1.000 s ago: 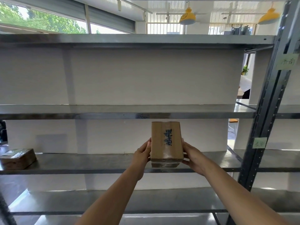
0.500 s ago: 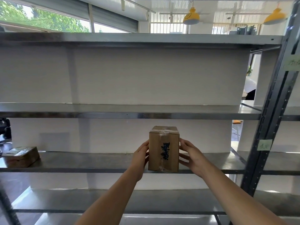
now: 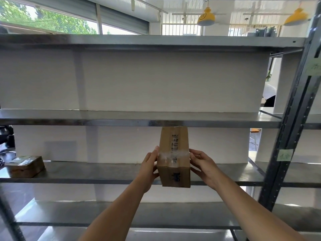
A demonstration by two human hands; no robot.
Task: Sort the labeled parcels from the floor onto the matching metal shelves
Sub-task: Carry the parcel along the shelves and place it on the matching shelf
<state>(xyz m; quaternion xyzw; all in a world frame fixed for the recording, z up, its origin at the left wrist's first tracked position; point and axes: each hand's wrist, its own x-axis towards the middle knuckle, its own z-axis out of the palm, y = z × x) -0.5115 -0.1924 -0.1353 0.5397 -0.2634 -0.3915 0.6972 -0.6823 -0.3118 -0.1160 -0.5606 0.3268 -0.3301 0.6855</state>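
A small brown cardboard parcel [image 3: 174, 157] with clear tape and dark handwriting sits between my two hands, in front of the middle metal shelf [image 3: 104, 171]. My left hand [image 3: 150, 166] grips its left side, fingers curled round the edge. My right hand [image 3: 204, 165] holds the right side with fingers bent against it. The parcel's long side now points away from me, its far end just under the shelf above [image 3: 121, 121]. Its underside is hidden.
Another taped brown parcel [image 3: 26, 166] lies at the left end of the same shelf. A dark upright post [image 3: 291, 129] with green paper labels [image 3: 284, 154] stands on the right. Further metal shelves run above and below.
The parcel has been turned from standing upright, its written face toward me, to lying lengthwise pointing into the shelf. Both hands stayed on its sides.
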